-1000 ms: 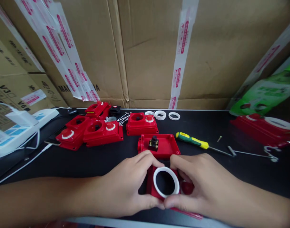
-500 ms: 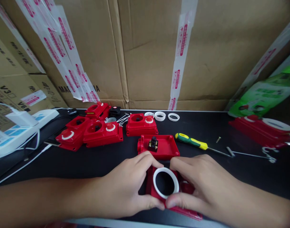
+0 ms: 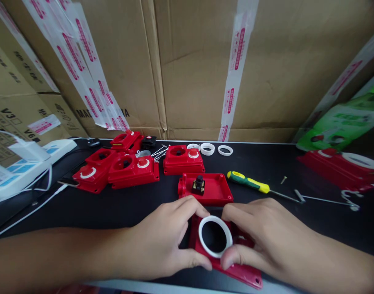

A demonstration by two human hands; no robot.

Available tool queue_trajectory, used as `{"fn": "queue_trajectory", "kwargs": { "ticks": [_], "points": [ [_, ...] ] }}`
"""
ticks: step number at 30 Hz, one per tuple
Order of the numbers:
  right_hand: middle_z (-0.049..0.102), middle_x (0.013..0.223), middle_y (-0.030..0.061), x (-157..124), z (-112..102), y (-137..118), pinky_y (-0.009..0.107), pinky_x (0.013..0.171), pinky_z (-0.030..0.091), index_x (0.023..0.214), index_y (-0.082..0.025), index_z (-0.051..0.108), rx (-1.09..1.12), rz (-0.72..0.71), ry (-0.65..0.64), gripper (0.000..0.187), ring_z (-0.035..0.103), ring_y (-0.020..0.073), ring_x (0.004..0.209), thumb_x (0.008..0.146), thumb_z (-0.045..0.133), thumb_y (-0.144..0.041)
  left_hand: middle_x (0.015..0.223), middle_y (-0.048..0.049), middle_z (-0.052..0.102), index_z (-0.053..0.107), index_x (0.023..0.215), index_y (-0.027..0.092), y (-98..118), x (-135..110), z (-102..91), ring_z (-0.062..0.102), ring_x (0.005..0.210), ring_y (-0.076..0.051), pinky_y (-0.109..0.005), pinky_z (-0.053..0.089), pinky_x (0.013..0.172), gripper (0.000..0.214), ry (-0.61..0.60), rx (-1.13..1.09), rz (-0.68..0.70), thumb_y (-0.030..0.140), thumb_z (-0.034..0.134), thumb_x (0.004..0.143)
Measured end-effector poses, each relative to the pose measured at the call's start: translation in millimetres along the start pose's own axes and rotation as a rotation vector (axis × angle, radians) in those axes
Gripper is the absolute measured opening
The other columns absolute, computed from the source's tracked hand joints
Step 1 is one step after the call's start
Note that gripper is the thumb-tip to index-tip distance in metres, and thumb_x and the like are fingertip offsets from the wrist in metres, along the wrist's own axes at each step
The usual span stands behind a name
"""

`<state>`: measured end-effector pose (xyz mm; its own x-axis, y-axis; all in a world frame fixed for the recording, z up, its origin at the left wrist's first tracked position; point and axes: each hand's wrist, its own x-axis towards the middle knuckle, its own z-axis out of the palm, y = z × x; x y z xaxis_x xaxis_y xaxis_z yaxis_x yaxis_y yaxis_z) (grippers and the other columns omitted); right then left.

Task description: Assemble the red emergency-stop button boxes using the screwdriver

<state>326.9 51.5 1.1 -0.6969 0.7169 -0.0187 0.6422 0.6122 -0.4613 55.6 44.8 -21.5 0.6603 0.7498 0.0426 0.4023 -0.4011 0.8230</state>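
A red plastic cover (image 3: 236, 271) with a white ring (image 3: 215, 237) set in its round hole lies at the near edge of the black table. My left hand (image 3: 164, 241) grips the cover's left side, thumb at the front and fingers curled over the back. My right hand (image 3: 260, 237) pinches the white ring from the right, thumb pressed on its front rim. Just behind my hands sits an open red base (image 3: 205, 188) with a small black switch (image 3: 198, 184) inside.
Several red covers (image 3: 117, 167) lie at the left, another (image 3: 183, 159) in the middle, white rings (image 3: 216, 149) behind it. A green-yellow screwdriver (image 3: 254, 184) and a small screw (image 3: 283, 179) lie right. Cardboard boxes (image 3: 189, 65) wall the back. A white power strip (image 3: 27, 165) lies far left.
The cover's right end has swung toward the table's near edge, showing more of its red flange. My right thumb has slid along the ring's front rim. My left hand has hardly moved.
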Motion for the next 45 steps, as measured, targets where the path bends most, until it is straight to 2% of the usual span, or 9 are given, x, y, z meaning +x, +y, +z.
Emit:
{"fn": "queue_trajectory", "kwargs": {
  "ticks": [6,11,17,21,24,30,34,39,45],
  "points": [
    [0.072,0.077,0.0021,0.9,0.4,3.0,0.031,0.056,0.038,0.088,-0.022,0.064,0.002,-0.022,-0.01,0.064,0.06,0.017,0.058,0.101,0.047,-0.083,0.115,-0.0041,0.074,0.067,0.117,0.023,-1.0,0.2,0.6,0.07,0.097,-0.023,-0.032,0.055,0.081,0.05,0.011,-0.005,-0.011,0.047,0.097,0.086],
    [0.071,0.078,0.0003,2.0,-0.3,6.7,0.032,0.059,0.038,0.09,-0.023,0.065,-0.011,-0.071,-0.01,0.059,0.063,0.0169,0.061,0.105,0.048,-0.077,0.11,-0.0004,0.075,0.068,0.122,0.025,-2.3,-2.1,3.0,0.064,0.075,-0.016,-0.028,0.049,0.067,0.054,0.022,-0.029,-0.083,0.047,0.098,0.084],
    [0.071,0.076,0.0001,1.6,-3.5,6.8,0.031,0.058,0.039,0.09,-0.022,0.067,-0.028,-0.131,-0.004,0.059,0.064,0.0155,0.06,0.109,0.043,-0.072,0.094,0.0038,0.074,0.07,0.131,0.027,-2.6,-5.4,6.4,0.059,0.064,-0.013,-0.027,0.047,0.065,0.054,0.04,-0.018,-0.134,0.047,0.095,0.087],
    [0.073,0.075,0.0024,5.6,-0.3,9.8,0.032,0.058,0.041,0.089,-0.021,0.068,-0.054,-0.169,0.032,0.068,0.065,0.0159,0.059,0.109,0.031,-0.074,0.093,0.0047,0.075,0.07,0.131,0.026,-3.6,-6.8,7.9,0.058,0.062,-0.012,-0.025,0.045,0.063,0.051,0.057,-0.041,-0.153,0.042,0.094,0.089],
    [0.072,0.072,0.0013,8.0,3.1,16.1,0.031,0.056,0.04,0.089,-0.02,0.068,-0.048,-0.192,0.049,0.066,0.065,0.0153,0.058,0.109,0.034,-0.073,0.094,0.0039,0.077,0.071,0.124,0.024,-4.6,-6.4,7.6,0.058,0.061,-0.012,-0.026,0.044,0.062,0.05,0.068,-0.037,-0.164,0.046,0.096,0.087],
    [0.071,0.075,-0.0016,7.9,-0.9,24.2,0.031,0.059,0.038,0.09,-0.023,0.068,-0.011,-0.217,0.023,0.059,0.062,0.0156,0.061,0.108,0.044,-0.073,0.121,-0.0002,0.081,0.069,0.116,0.025,-2.2,-1.6,4.3,0.071,0.085,-0.018,-0.028,0.051,0.074,0.057,0.081,-0.042,-0.153,0.046,0.104,0.075],
    [0.071,0.078,-0.0021,6.4,-2.4,16.9,0.03,0.056,0.033,0.089,-0.024,0.066,0.036,-0.124,0.016,0.068,0.057,0.0154,0.059,0.085,0.065,-0.091,0.12,-0.0004,0.077,0.066,0.13,0.027,-1.0,1.9,5.8,0.072,0.11,-0.026,-0.034,0.055,0.098,0.075,0.064,-0.02,-0.077,0.048,0.106,0.07],
    [0.069,0.076,0.0,4.8,8.2,6.2,0.031,0.057,0.029,0.082,-0.023,0.065,-0.061,-0.094,0.193,0.071,0.056,0.0163,0.057,0.076,0.073,-0.093,0.122,-0.0009,0.072,0.071,0.129,0.026,0.6,4.9,7.5,0.07,0.108,-0.023,-0.035,0.057,0.102,0.062,0.042,0.058,0.008,0.032,0.103,0.076],
    [0.069,0.078,-0.0025,5.7,6.2,3.5,0.031,0.056,0.027,0.083,-0.023,0.064,0.001,-0.026,0.097,0.059,0.055,0.0142,0.059,0.082,0.081,-0.079,0.118,-0.0031,0.07,0.072,0.127,0.022,2.0,5.3,6.3,0.069,0.112,-0.026,-0.039,0.057,0.104,0.06,0.047,0.02,0.025,0.033,0.104,0.076]
  ]
}}
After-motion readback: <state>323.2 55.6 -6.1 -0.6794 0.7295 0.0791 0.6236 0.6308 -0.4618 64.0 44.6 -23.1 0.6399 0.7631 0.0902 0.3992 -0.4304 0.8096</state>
